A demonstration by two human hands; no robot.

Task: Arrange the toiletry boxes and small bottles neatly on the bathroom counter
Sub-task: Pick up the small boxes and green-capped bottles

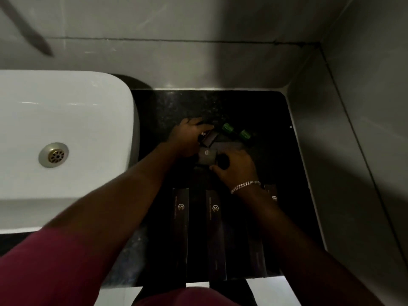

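The step in hand is judged to be the squaring-up of the small dark boxes at the middle of the black counter [265, 102]. The left hand [189, 138] is laid over a small box [208, 137] that sits tilted, with its fingers curled onto the box's far edge. The right hand [236, 166] is closed around something dark and rounded, possibly a bottle cap; what it is cannot be told in this dim light. Between the 2 hands a second small box [206, 156] is seen, with a pale logo on its top.

To be done well, the tilted box should be turned until its edges run parallel with the long boxes, then slid flush against its neighbour rather than lifted.

3 long dark boxes are laid side by side toward the near edge: one at the left [180, 228], one in the middle [215, 235] and one at the right [272, 195], mostly hidden under the right forearm. 2 green-capped bottles [227, 127] [244, 134] are lying just beyond the small boxes, close enough to be knocked and rolled by a sweep of the fingers. The white sink [66, 120] borders the counter on the left, so little room is left there.
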